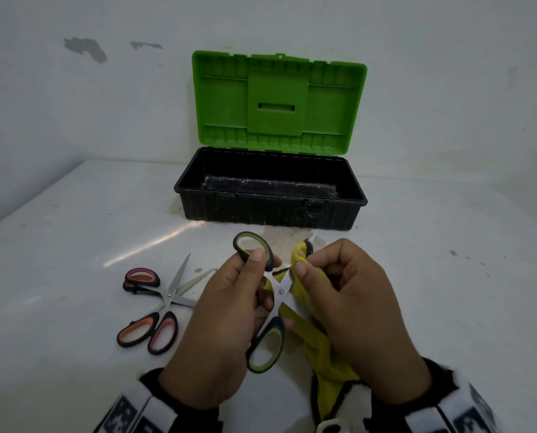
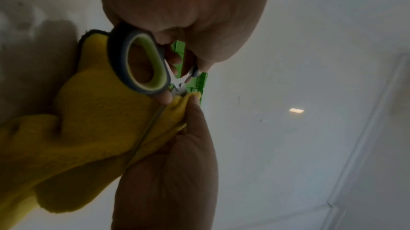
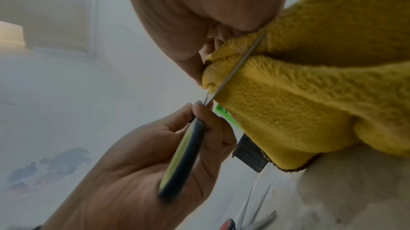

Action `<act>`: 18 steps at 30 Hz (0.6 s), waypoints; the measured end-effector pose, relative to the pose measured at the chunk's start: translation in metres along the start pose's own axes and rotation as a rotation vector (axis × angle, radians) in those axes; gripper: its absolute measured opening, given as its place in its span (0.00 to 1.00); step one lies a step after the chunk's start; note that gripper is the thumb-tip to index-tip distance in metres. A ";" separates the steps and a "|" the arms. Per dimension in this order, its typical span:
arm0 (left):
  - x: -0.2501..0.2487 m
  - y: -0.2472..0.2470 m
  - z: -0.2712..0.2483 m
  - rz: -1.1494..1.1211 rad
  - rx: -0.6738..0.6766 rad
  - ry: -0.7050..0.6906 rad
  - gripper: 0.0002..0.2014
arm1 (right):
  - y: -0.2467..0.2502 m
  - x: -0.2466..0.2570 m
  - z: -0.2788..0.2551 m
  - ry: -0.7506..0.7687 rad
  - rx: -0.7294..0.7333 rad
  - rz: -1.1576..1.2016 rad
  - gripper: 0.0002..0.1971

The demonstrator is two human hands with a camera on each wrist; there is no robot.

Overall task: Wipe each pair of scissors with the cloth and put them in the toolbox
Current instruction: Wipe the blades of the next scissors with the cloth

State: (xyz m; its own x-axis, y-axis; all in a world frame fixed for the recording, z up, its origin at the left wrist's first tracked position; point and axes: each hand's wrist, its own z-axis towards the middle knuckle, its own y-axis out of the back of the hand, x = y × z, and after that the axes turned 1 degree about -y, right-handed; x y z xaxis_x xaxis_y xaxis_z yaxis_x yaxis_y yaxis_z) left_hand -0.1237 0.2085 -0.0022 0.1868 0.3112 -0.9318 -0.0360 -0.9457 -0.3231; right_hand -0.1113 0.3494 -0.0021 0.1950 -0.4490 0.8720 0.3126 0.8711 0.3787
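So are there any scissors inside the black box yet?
No, the toolbox shows only its bare black floor in the head view.

You're at a white worktop (image 1: 73, 232) w/ grey scuffs, specks and a brownish stain near its middle; a bright streak of reflected light runs across its left part. Behind it you've got a white wall (image 1: 432, 89) w/ two grey patches of chipped paint (image 1: 86, 48) upper left. Left wrist view: pale ceiling w/ a small lit lamp (image 2: 296, 110) and moulding lines.
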 end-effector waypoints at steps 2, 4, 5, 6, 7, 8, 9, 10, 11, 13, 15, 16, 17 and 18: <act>0.000 -0.002 0.000 0.010 -0.003 -0.006 0.17 | 0.000 0.000 0.000 -0.044 0.062 0.049 0.04; -0.002 -0.003 0.001 0.015 0.007 -0.017 0.17 | 0.002 0.002 0.000 -0.092 0.127 0.144 0.04; -0.002 -0.004 0.002 0.013 0.017 -0.022 0.17 | 0.004 0.004 0.000 -0.117 0.141 0.187 0.04; -0.002 -0.005 0.003 0.007 0.028 -0.025 0.17 | 0.006 0.005 0.001 -0.141 0.141 0.232 0.03; -0.002 -0.005 0.003 -0.002 0.038 -0.022 0.17 | 0.007 0.007 0.001 -0.163 0.131 0.282 0.03; -0.001 -0.005 0.003 -0.003 0.048 -0.014 0.16 | 0.008 0.008 0.002 -0.176 0.113 0.319 0.04; 0.000 -0.005 0.003 0.004 0.057 -0.002 0.16 | 0.008 0.008 0.002 -0.166 0.084 0.330 0.04; 0.001 -0.005 0.002 0.016 0.062 0.012 0.15 | 0.008 0.008 0.003 -0.133 0.046 0.305 0.04; 0.001 -0.006 0.001 0.027 0.062 0.028 0.15 | 0.008 0.007 0.003 -0.094 0.016 0.265 0.04; 0.002 -0.006 0.000 0.051 0.049 0.048 0.16 | 0.009 0.007 0.005 -0.033 0.004 0.207 0.04; 0.002 -0.007 0.000 0.069 0.025 0.045 0.17 | 0.008 0.010 0.004 -0.002 0.034 0.194 0.04; 0.001 -0.008 0.000 0.072 0.025 0.038 0.19 | 0.008 0.011 0.002 0.004 0.048 0.201 0.04; -0.002 -0.010 -0.001 0.077 0.035 0.031 0.21 | 0.007 0.011 0.001 0.010 0.056 0.207 0.04; -0.003 -0.011 -0.001 0.092 0.047 0.025 0.23 | 0.007 0.011 0.001 0.017 0.056 0.206 0.05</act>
State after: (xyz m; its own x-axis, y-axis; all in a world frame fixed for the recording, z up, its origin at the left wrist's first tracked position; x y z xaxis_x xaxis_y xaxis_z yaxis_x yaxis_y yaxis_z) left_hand -0.1227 0.2177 0.0042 0.2052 0.2206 -0.9535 -0.1000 -0.9645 -0.2446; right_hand -0.1077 0.3506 0.0107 0.2653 -0.2629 0.9276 0.2125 0.9544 0.2097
